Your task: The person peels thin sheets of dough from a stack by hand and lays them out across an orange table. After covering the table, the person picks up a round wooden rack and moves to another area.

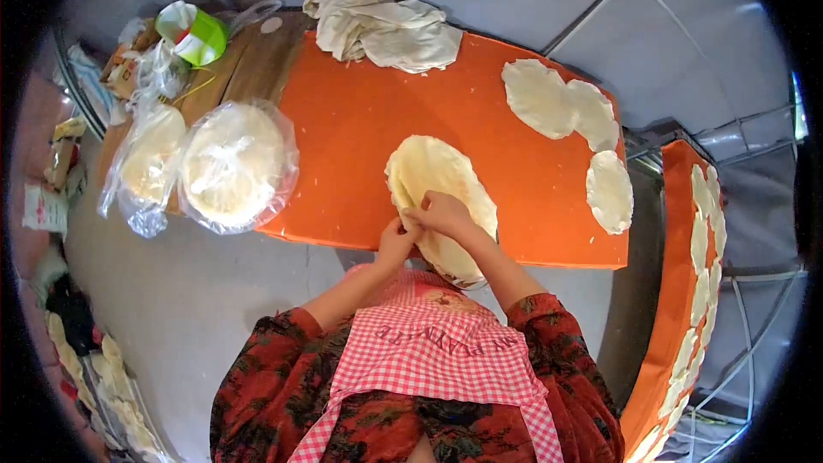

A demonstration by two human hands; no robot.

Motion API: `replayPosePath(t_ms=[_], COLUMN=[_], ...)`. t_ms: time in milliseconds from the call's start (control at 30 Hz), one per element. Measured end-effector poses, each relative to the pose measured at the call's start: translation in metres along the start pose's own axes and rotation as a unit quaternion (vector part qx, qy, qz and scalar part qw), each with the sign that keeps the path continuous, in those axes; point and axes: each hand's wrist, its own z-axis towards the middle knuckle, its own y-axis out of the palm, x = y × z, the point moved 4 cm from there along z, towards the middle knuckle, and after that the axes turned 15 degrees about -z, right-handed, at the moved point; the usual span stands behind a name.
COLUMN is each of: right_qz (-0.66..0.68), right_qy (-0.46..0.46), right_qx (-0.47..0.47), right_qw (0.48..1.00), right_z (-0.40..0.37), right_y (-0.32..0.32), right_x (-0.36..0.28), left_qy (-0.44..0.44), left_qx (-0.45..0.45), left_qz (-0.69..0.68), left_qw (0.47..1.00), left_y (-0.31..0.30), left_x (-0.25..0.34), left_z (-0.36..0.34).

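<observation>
A pale oval stack of thin dough sheets [441, 173] lies near the front edge of the orange tabletop [343, 137], reaching toward my apron. My left hand [396, 242] is closed on the stack's left edge, fingers pinching a dough sheet. Just above and to the right, my right hand [444, 213] pinches the same lifted edge, its fingertips close to those of the left. A fold runs along the upper left side of the sheet. The exact grip of the fingertips is partly hidden.
Single dough rounds [540, 99] lie at the right of the tabletop. Plastic-wrapped dough stacks [236, 163] sit at the left end. A crumpled cloth [377, 26] lies at the back, a green container [200, 39] back left. Another orange board [677, 291] with dough pieces stands right.
</observation>
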Motion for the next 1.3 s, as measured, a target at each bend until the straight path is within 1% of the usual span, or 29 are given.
replayPosePath(t_ms=[33, 133, 200, 267, 300, 333, 400, 433, 467, 533, 567, 600, 633, 667, 700, 733, 767, 800, 867, 900, 933, 1000, 1033, 1100, 1133, 1200, 1233, 1267, 1300], right_qz=[0.035, 0.135, 0.188, 0.091, 0.039, 0.023, -0.005, -0.019, 0.038, 0.153, 0.313, 0.350, 0.376, 0.412, 0.401, 0.434, 0.429, 0.388, 0.327, 0.316, 0.304, 0.158, 0.083, 0.027, -0.001, 0.023, 0.032, 0.069, 0.097], right_qy=[0.004, 0.028, 0.056, 0.009, -0.002, -0.002, 0.016, 0.028, 0.040, 0.052, 0.070, 0.097, 0.091, 0.093, 0.190, 0.148, 0.211, 0.238, 0.283, 0.315, 0.346, 0.379, 0.390, 0.381, 0.377, 0.320, 0.291, 0.303, 0.276], right_qx=[-0.017, -0.061, -0.078, 0.000, 0.044, 0.066, 0.105, 0.122, 0.135, 0.153, 0.134, 0.169, 0.197, 0.212, 0.203, 0.210, 0.249, 0.274, 0.290, 0.296, 0.303, 0.278, 0.263, 0.279, 0.287, 0.324, 0.341, 0.314, 0.345], right_qw=[0.999, 0.989, 0.977, 0.996, 0.998, 0.998, 0.994, 0.992, 0.989, 0.975, 0.938, 0.916, 0.901, 0.881, 0.873, 0.863, 0.842, 0.847, 0.854, 0.845, 0.834, 0.869, 0.878, 0.881, 0.881, 0.890, 0.893, 0.897, 0.892], right_z=[0.004, 0.008, 0.007, 0.023, 0.025, 0.020, 0.034, 0.048, 0.049, 0.049, 0.034, 0.008, -0.019, -0.029, -0.045, -0.045, -0.061, -0.059, -0.081, -0.087, -0.090, -0.098, -0.100, -0.083, -0.075, -0.070, -0.069, -0.070, -0.078], right_y=[0.004, 0.011, 0.012, 0.029, 0.034, 0.031, 0.044, 0.052, 0.042, 0.013, -0.006, -0.031, -0.054, -0.056, -0.064, -0.046, -0.054, -0.036, -0.018, 0.011, 0.033, 0.033, 0.030, 0.026, 0.020, -0.006, -0.020, -0.030, -0.043], right_x=[0.005, 0.018, 0.023, 0.026, 0.028, 0.021, 0.011, 0.019, 0.036, 0.082, 0.112, 0.138, 0.162, 0.193, 0.214, 0.266, 0.287, 0.349, 0.439, 0.503, 0.544, 0.544, 0.539, 0.515, 0.499, 0.471, 0.464, 0.475, 0.485], left_qy=[0.009, -0.001, -0.038, -0.063, -0.074, -0.086, -0.099, -0.050, 0.003, 0.039, 0.057, 0.062, 0.067, 0.075, 0.088, 0.087, 0.088, 0.086, 0.055, 0.039, 0.034, 0.024, 0.003, -0.038, -0.056, -0.093, -0.117, -0.142, -0.166], left_qx=[-0.008, -0.023, -0.018, -0.011, -0.011, -0.012, 0.048, 0.061, 0.077, 0.105, 0.122, 0.122, 0.126, 0.133, 0.124, 0.143, 0.159, 0.173, 0.180, 0.181, 0.187, 0.200, 0.170, 0.110, 0.085, 0.034, 0.030, 0.025, 0.020], left_qz=[0.016, -0.008, -0.029, -0.030, -0.020, -0.008, -0.019, -0.039, -0.060, -0.053, -0.051, -0.043, -0.037, -0.031, -0.024, -0.030, -0.036, -0.044, -0.057, -0.063, -0.071, -0.088, -0.118, -0.177, -0.174, -0.171, -0.166, -0.163, -0.160], left_qw=[1.000, 1.000, 0.999, 0.997, 0.997, 0.996, 0.994, 0.996, 0.995, 0.992, 0.990, 0.990, 0.989, 0.988, 0.988, 0.985, 0.983, 0.980, 0.980, 0.981, 0.979, 0.976, 0.978, 0.977, 0.980, 0.980, 0.979, 0.976, 0.973], left_y=[0.001, 0.008, -0.005, -0.010, -0.009, -0.006, -0.004, -0.017, -0.034, -0.059, -0.070, -0.075, -0.080, -0.089, -0.103, -0.110, -0.113, -0.114, -0.123, -0.126, -0.128, -0.134, -0.137, -0.142, -0.145, -0.147, -0.138, -0.121, -0.109], left_x=[0.002, 0.012, 0.006, 0.010, 0.013, 0.016, 0.027, 0.026, 0.024, 0.033, 0.038, 0.045, 0.050, 0.056, 0.057, 0.058, 0.059, 0.059, 0.057, 0.057, 0.057, 0.055, 0.054, 0.052, 0.051, 0.050, 0.051, 0.056, 0.057], left_z=[0.002, 0.000, 0.011, 0.018, 0.017, 0.017, 0.015, 0.026, 0.041, 0.056, 0.061, 0.065, 0.067, 0.068, 0.076, 0.076, 0.079, 0.081, 0.077, 0.077, 0.075, 0.069, 0.070, 0.071, 0.069, 0.064, 0.056, 0.043, 0.034])
